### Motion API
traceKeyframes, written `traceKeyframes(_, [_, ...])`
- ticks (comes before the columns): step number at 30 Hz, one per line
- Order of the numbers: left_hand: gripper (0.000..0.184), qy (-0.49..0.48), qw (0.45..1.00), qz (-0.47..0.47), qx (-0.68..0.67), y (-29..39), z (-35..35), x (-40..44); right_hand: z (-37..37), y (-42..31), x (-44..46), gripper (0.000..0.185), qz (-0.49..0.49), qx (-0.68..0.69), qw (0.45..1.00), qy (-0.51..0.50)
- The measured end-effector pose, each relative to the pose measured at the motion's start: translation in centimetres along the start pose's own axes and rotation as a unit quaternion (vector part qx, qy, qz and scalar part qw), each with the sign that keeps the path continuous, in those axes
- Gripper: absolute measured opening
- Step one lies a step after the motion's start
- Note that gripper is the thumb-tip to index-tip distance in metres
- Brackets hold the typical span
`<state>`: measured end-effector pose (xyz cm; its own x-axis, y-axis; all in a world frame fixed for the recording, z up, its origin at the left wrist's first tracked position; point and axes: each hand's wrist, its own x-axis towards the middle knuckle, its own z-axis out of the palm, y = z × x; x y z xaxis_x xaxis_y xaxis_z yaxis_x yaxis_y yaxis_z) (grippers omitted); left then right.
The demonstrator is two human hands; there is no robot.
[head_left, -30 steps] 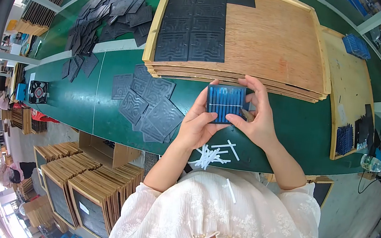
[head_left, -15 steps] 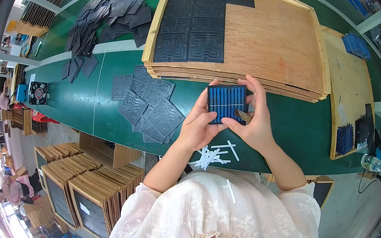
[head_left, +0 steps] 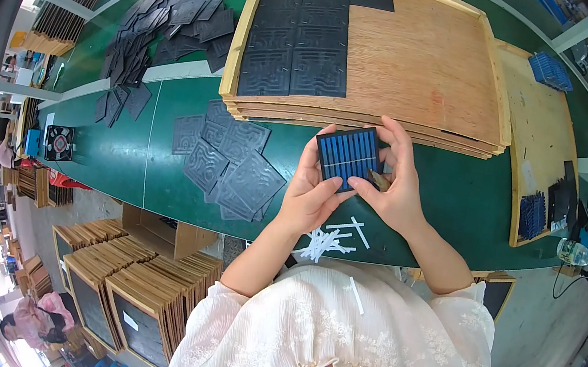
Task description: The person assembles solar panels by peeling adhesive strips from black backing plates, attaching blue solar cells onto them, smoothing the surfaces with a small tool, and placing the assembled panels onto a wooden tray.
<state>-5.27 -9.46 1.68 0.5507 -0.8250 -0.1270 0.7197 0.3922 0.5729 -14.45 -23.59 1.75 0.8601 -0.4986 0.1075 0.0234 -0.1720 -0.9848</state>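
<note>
A small blue solar panel (head_left: 348, 155) with a black edge is held up in front of me, its striped face towards me. My left hand (head_left: 309, 194) is closed on its left side, with the thumb at the lower edge. Gripping the right side, my right hand (head_left: 398, 187) has its thumb at the lower corner and fingers raised behind. A small brownish pointed thing (head_left: 379, 181) sticks out of the right hand; I cannot make out its kind. Below the hands, several white strips (head_left: 325, 243) lie scattered near the table edge.
A wooden-framed tray (head_left: 426, 68) ahead holds rows of dark panels on its left. Loose patterned panels (head_left: 233, 154) and a dark heap (head_left: 176, 11) lie left on the green table (head_left: 113, 161). At right stand a second tray (head_left: 533, 150) and a plastic bottle (head_left: 576, 252).
The solar panel has tilted slightly, its upper left corner shifting left, while both hands keep hold. In the lower left background, a person in pink has moved.
</note>
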Motion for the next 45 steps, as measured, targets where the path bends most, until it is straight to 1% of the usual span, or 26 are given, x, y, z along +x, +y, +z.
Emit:
traceKeyframes(8, [0.077, 0.003, 1.0, 0.015, 0.009, -0.2, -0.2, 0.0, 0.1, 0.3, 0.0, 0.095, -0.011, -0.003, 1.0, 0.0])
traceKeyframes(11, [0.077, 0.0, 1.0, 0.024, -0.013, -0.1, -0.1, 0.0, -0.3, -0.5, 0.2, 0.093, 0.017, 0.051, 0.998, -0.013])
traceKeyframes(12, [0.077, -0.001, 0.999, 0.03, -0.022, -0.1, 0.0, 0.1, -0.3, -0.4, 0.3, 0.092, 0.012, 0.046, 0.999, -0.015])
traceKeyframes(18, [0.078, 0.023, 0.998, 0.033, 0.052, -0.4, -0.5, 0.2, 0.0, 0.0, 0.1, 0.088, -0.001, 0.004, 1.0, -0.013])
traceKeyframes(20, [0.077, 0.028, 0.997, 0.035, 0.058, -0.5, -0.5, 0.2, 0.0, 0.1, 0.1, 0.086, -0.008, -0.013, 1.0, -0.012])
traceKeyframes(23, [0.077, 0.035, 0.997, 0.045, 0.052, -0.4, -0.3, 0.3, -0.2, -0.5, 0.2, 0.079, 0.012, 0.05, 0.998, -0.021])
traceKeyframes(26, [0.073, 0.024, 0.998, 0.05, 0.034, -0.5, -0.2, 0.2, -1.1, -0.1, 0.9, 0.069, -0.01, 0.045, 0.999, -0.017])
traceKeyframes(29, [0.066, 0.013, 1.0, 0.024, 0.004, -0.2, -0.4, 0.0, -1.4, 0.1, 1.2, 0.06, 0.021, 0.097, 0.995, 0.0])
traceKeyframes(32, [0.06, 0.003, 1.0, 0.007, -0.005, -0.1, -0.5, 0.0, -1.7, 0.4, 1.3, 0.057, 0.052, 0.139, 0.989, -0.001])
traceKeyframes(35, [0.057, -0.003, 1.0, 0.008, 0.003, -0.1, -0.4, 0.0, -1.7, 0.1, 1.3, 0.055, 0.048, 0.127, 0.991, 0.003])
traceKeyframes(38, [0.057, -0.004, 1.0, 0.015, 0.001, -0.3, -0.4, -0.1, -2.0, 0.3, 1.5, 0.055, 0.054, 0.144, 0.988, -0.008])
traceKeyframes(41, [0.059, -0.001, 1.0, 0.017, -0.009, -0.3, -0.2, -0.1, -2.1, 0.1, 1.4, 0.061, 0.058, 0.162, 0.985, -0.009])
traceKeyframes(42, [0.059, 0.001, 1.0, 0.016, -0.013, -0.3, -0.2, -0.1, -1.9, -0.1, 1.4, 0.064, 0.024, 0.085, 0.996, -0.003])
traceKeyframes(44, [0.06, -0.008, 1.0, 0.005, 0.012, -0.7, -0.4, -0.2, -1.3, -0.6, 1.1, 0.071, -0.042, -0.07, 0.997, 0.01])
traceKeyframes(45, [0.06, -0.013, 1.0, -0.002, 0.024, -0.9, -0.5, -0.3, -1.1, -0.8, 1.0, 0.073, -0.033, -0.079, 0.996, 0.006])
